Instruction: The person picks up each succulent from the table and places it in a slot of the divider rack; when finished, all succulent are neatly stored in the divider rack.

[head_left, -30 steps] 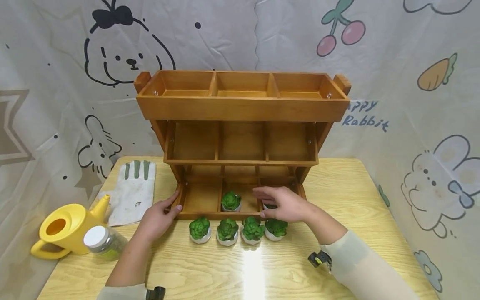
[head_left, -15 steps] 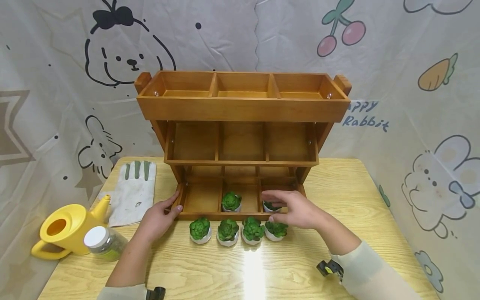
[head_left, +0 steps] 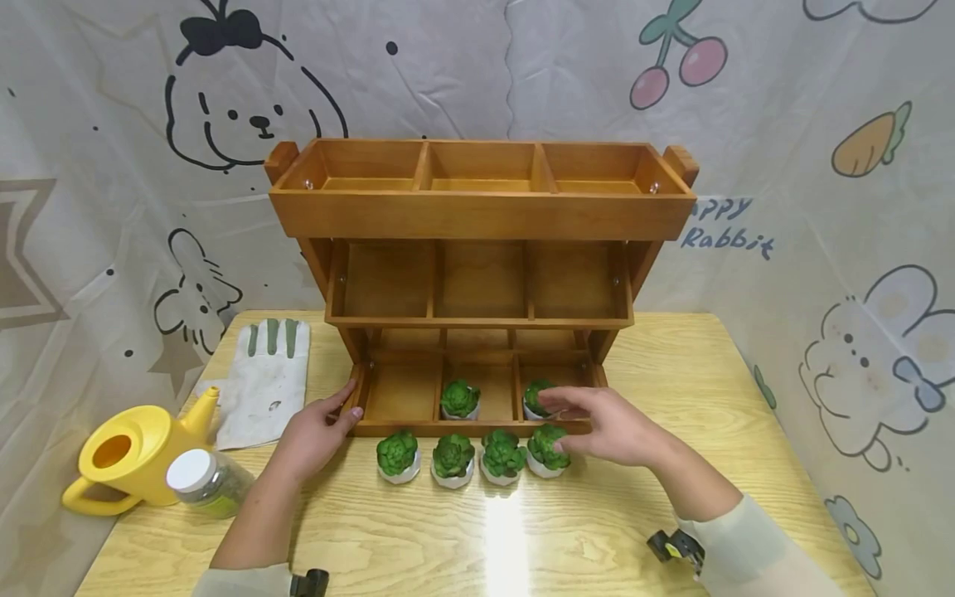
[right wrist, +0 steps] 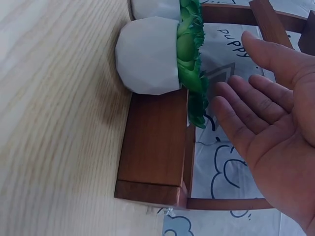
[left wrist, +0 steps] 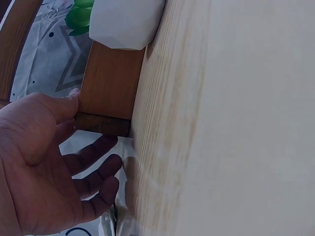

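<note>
A three-tier wooden planter shelf (head_left: 483, 217) stands on the table. My left hand (head_left: 313, 437) holds the left front corner of its lowest tier, the thumb over the edge and the index finger at the outer side. My right hand (head_left: 608, 424) is at the lower right, fingers spread and slightly bent, holding nothing. Just left of its fingertips, a potted succulent (head_left: 535, 400) sits in the right compartment of the lowest tier. Another succulent (head_left: 459, 400) stands in the middle compartment. Several succulents in white pots line up before the shelf; the rightmost succulent (head_left: 547, 450) is partly behind my right thumb.
On the left are a yellow watering can (head_left: 127, 456), a clear jar with a white lid (head_left: 210, 483) and a pale work glove (head_left: 267, 381). A printed cloth (head_left: 462, 75) hangs behind and at both sides of the wooden table (head_left: 664, 373).
My right hand has drawn back to the right, away from the succulent in the right compartment, which now shows more fully. The left hand has stayed at the shelf corner.
</note>
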